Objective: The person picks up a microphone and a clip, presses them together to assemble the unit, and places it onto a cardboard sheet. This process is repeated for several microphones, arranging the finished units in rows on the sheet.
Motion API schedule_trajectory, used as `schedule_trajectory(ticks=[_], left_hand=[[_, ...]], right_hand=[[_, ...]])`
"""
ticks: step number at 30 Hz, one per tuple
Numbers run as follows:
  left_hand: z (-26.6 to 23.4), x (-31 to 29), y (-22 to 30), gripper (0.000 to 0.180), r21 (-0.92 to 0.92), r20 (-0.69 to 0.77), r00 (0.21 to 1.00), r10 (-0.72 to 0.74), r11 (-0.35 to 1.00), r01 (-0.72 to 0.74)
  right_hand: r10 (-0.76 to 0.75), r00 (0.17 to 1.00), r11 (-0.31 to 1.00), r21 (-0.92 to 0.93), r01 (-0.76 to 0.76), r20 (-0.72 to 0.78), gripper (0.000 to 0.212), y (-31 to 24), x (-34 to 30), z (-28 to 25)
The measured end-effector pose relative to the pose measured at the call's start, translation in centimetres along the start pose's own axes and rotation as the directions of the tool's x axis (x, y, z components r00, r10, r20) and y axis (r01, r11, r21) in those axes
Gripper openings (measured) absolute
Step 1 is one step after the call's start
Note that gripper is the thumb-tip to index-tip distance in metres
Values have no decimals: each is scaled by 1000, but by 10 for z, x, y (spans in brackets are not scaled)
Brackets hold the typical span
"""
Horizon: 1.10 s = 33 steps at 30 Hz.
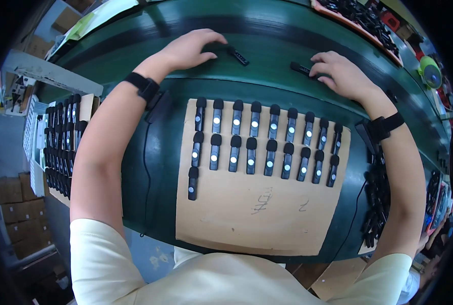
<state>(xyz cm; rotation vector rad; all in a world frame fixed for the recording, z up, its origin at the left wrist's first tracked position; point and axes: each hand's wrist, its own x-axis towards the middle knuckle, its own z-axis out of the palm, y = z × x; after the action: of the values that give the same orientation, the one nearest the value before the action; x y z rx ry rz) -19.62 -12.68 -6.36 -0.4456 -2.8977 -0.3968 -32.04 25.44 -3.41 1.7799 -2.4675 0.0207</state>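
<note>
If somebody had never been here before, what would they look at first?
Probably the neat rows of small black devices with fuzzy tops and pale round dots, lying on the brown cardboard sheet in the middle. Next, maybe the two hands up top: the left hand is open beside one loose device, and the right hand is at another. A bright green round thing stands out at upper right.

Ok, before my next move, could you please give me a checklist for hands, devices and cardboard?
1. Left hand empty: ok, thumb and fingers apart.
2. Black device near it lying free: ok, on green surface.
3. Right-hand device firmly gripped by right hand: cannot tell.
4. Third row on cardboard sheet full: not ok, one device only.
5. Left cable off the sheet: ok, beside it.
</note>
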Motion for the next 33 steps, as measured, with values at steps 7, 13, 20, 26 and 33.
schedule_trajectory(ticks=[7,13,20,26,33], left_hand=[[23,19,1,31,-43,59,976,211,977,-209],[8,-4,12,28,-189,24,987,-160,969,162],[-24,-98,68,25,-580,-242,869,-432,783,227],[-41,-203,159,28,-877,-237,783,-575,473,82],[-35,-251,242,30,-980,33,821,-570,143,138]], right_hand=[[-28,991,988,153,8,131,16,1,13,6],[320,944,871,368,-325,77,24,-13,-23,-15],[607,794,472,816,-335,-26,23,-123,-106,-57],[611,791,350,898,-268,-3,25,-239,-166,-75],[611,791,195,975,-105,-37,31,-302,-145,-52]])
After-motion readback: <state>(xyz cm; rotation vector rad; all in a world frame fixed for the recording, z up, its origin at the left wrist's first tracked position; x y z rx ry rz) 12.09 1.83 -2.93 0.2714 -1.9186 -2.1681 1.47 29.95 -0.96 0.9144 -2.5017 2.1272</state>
